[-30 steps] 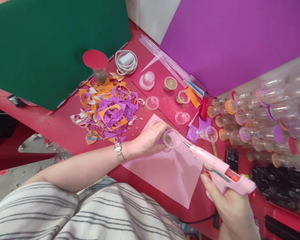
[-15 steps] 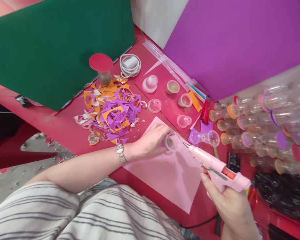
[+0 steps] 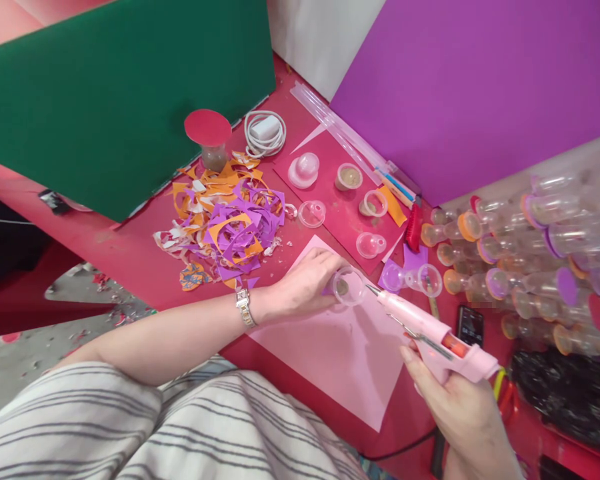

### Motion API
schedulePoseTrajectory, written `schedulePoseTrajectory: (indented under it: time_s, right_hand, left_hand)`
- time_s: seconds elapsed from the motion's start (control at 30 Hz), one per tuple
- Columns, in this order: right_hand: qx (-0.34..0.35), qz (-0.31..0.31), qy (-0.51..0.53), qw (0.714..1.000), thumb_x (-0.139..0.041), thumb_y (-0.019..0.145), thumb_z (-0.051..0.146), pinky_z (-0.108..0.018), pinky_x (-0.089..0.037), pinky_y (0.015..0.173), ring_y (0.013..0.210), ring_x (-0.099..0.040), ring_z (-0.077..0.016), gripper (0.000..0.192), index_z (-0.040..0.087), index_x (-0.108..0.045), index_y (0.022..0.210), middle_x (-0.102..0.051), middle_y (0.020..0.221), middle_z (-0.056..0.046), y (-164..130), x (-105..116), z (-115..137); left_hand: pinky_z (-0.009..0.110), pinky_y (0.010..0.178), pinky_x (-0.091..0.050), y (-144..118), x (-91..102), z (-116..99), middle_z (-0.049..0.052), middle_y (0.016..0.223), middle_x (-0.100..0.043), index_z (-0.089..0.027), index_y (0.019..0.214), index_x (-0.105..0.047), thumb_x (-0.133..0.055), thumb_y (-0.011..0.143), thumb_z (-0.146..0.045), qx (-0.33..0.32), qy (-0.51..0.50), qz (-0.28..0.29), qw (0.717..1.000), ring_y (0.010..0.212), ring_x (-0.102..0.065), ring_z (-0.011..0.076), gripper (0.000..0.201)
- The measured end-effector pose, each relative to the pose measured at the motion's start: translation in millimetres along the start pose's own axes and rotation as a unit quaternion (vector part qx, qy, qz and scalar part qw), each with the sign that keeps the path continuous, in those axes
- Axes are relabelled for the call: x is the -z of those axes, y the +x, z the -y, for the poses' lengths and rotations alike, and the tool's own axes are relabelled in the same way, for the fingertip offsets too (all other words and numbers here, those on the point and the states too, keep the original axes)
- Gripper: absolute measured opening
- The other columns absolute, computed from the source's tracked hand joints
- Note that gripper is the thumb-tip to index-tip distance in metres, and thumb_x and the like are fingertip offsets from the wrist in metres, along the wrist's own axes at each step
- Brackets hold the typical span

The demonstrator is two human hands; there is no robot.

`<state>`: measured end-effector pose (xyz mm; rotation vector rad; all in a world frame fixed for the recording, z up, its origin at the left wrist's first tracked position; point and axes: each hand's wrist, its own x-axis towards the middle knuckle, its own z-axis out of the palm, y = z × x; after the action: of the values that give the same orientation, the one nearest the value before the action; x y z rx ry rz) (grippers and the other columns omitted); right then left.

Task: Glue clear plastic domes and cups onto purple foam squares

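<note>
Gripping a clear cup [image 3: 349, 287] in the fingers of the left hand [image 3: 307, 283], over a pink sheet [image 3: 337, 353]. Clasping a pink glue gun [image 3: 420, 321] in the right hand [image 3: 463, 410], pointed toward the cup.

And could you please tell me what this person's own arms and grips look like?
The left arm comes out of a loose, cream cloth sleeve with dark stripes and wears a silver-and-gold metal wristwatch with a rectangular face. The left grip and right grip are both ungloved human hands. Any right sleeve is hard to make out.
</note>
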<state>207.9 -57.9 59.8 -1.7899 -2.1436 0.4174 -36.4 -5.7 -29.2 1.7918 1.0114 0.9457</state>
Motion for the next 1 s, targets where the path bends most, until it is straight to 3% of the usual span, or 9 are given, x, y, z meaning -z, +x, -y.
schedulePoseTrajectory:
  time_s: [0.17, 0.37, 0.57, 1.0]
  right_hand:
    - [-0.012, 0.001, 0.007, 1.000, -0.062, 0.080, 0.049, -0.027, -0.060, 0.058, 0.062, -0.072, -0.0218, 0.026, 0.024, -0.068, 0.072, -0.073, 0.066, -0.003, 1, -1, -2]
    - [0.033, -0.003, 0.005, 0.999, -0.061, 0.083, 0.043, -0.026, -0.061, 0.062, 0.065, -0.073, -0.0210, 0.023, 0.023, -0.070, 0.077, -0.075, 0.070, -0.003, 2, -2, -2]
    - [0.041, -0.012, -0.012, 0.999, -0.061, 0.083, 0.041, -0.024, -0.059, 0.054, 0.058, -0.072, -0.0201, 0.022, 0.023, -0.069, 0.072, -0.074, 0.065, -0.002, 0, 0, -2]
    - [0.019, -0.022, -0.027, 0.999, -0.062, 0.083, 0.047, -0.026, -0.059, 0.056, 0.059, -0.072, -0.0213, 0.026, 0.024, -0.069, 0.075, -0.074, 0.066, -0.003, -14, -2, -12]
  left_hand:
    - [0.038, 0.095, -0.044, 1, -3.2, 2, 0.003, 0.097, -0.063, -0.020, 0.102, -0.052, -0.070, 0.077, -0.018, -0.006, 0.007, -0.011, 1.000, 0.094, -0.057, 0.0193, 0.031]
    - [0.038, 0.093, -0.045, 1, -3.6, 2, 0.003, 0.094, -0.062, -0.020, 0.102, -0.053, -0.070, 0.077, -0.018, -0.006, 0.010, -0.013, 1.000, 0.091, -0.057, 0.0185, 0.030]
    - [0.038, 0.096, -0.044, 0, -4.2, 3, 0.004, 0.098, -0.065, -0.020, 0.102, -0.053, -0.070, 0.078, -0.019, -0.010, 0.007, -0.013, 1.000, 0.097, -0.057, 0.0199, 0.030]
    - [0.037, 0.096, -0.044, -1, -3.9, 5, 0.005, 0.101, -0.064, -0.018, 0.104, -0.054, -0.070, 0.079, -0.020, -0.011, 0.007, -0.014, 1.000, 0.096, -0.057, 0.0201, 0.031]
